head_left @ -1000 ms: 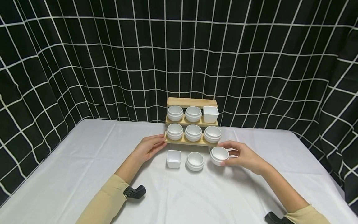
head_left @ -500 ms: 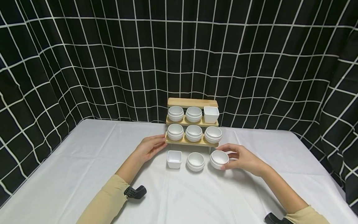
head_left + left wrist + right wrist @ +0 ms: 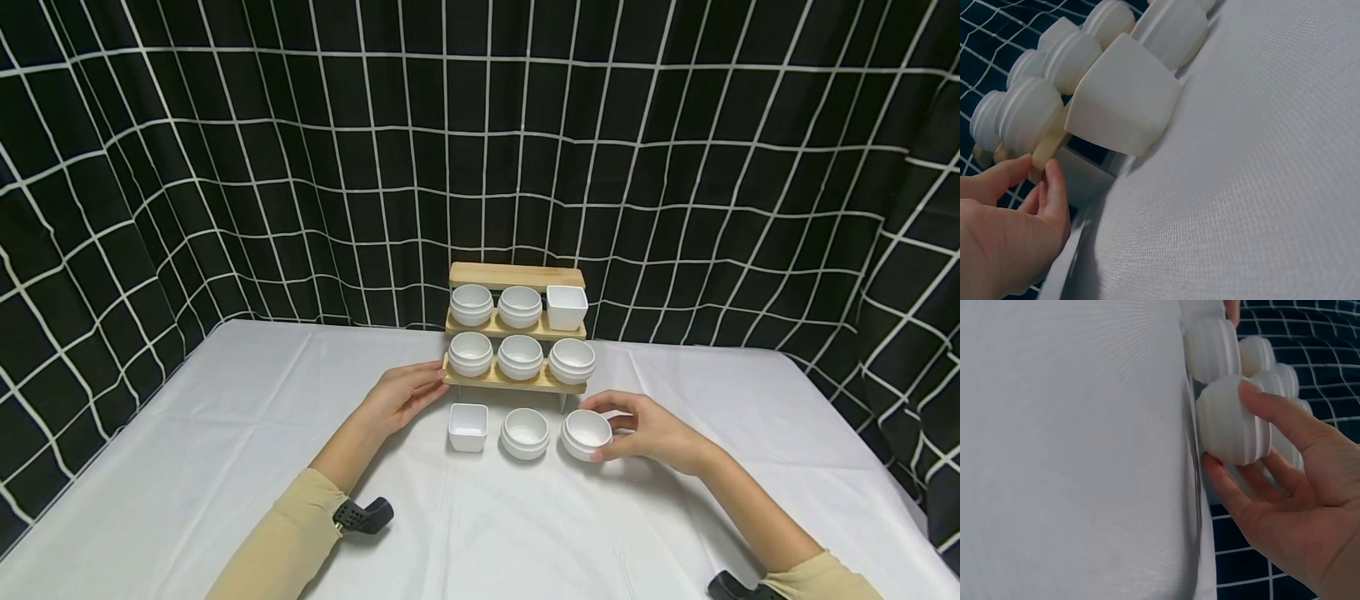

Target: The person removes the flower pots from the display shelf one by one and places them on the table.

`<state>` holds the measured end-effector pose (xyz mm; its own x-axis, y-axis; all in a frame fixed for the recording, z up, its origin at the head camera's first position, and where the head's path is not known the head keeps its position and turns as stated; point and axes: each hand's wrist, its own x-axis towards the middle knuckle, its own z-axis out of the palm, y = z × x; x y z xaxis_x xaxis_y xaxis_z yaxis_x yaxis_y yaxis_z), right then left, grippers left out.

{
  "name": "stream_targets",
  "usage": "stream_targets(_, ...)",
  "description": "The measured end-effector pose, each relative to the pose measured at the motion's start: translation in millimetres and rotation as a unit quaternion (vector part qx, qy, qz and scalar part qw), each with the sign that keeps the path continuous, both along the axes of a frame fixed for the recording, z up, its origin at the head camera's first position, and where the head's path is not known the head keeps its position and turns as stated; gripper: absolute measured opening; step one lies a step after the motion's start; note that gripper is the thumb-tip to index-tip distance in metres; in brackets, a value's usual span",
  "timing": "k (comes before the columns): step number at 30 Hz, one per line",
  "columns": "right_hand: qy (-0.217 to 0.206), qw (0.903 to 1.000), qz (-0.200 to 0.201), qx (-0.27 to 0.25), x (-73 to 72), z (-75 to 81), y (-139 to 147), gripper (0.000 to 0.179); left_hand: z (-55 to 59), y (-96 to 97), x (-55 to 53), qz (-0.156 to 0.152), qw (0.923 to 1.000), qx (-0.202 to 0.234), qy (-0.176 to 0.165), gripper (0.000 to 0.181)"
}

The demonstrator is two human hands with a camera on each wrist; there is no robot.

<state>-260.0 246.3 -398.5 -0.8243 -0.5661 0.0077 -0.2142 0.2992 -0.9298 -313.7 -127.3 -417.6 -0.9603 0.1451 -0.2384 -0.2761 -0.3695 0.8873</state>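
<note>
My right hand (image 3: 651, 429) grips a round white bowl (image 3: 583, 435) by its sides, at the right end of a front row on the tablecloth. In the right wrist view, the thumb (image 3: 1260, 400) lies on one side of that bowl and fingers on the other. My left hand (image 3: 399, 395) pinches the left end of the lower board of a tiered wooden rack (image 3: 501, 380); the left wrist view shows thumb and fingertips on the board's edge (image 3: 1047, 147). Beside the held bowl are another round bowl (image 3: 524, 433) and a square white bowl (image 3: 468, 427).
Three round bowls, including the middle one (image 3: 520, 358), stand on the rack's lower tier. Above them are two round bowls and a square one (image 3: 566, 308). The top board (image 3: 516, 275) is bare wood. A black gridded curtain (image 3: 480, 167) hangs behind the white-covered table (image 3: 225, 400).
My right hand has brought the round bowl slightly toward the front and left, level with the front row. The left hand stays at the rack's end.
</note>
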Motion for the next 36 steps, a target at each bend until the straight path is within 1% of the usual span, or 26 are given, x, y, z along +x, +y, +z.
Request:
stream_targets(8, -0.012, 0.9999, 0.001, -0.003, -0.4, -2.4, 0.8, 0.064, -0.6, 0.4, -0.3, 0.003, 1.0, 0.003, -0.001, 0.046)
stream_targets(15, -0.021, 0.9998, 0.003, -0.003, -0.5, -2.8, 2.2, 0.064, -0.8, 0.5, -0.8, -0.003, 1.0, 0.004, 0.001, 0.047)
stream_targets(22, -0.032, 0.9995, 0.003, -0.001, -0.5, -2.9, 2.3, 0.065, -1.1, -0.1, -1.1, -0.001, 1.0, 0.002, 0.0, 0.047)
stream_targets(36, -0.034, 0.9994, 0.0, -0.004, -2.4, -5.7, 3.8, 0.065, -1.1, -0.8, -1.3, -0.005, 1.0, 0.006, 0.001, 0.047)
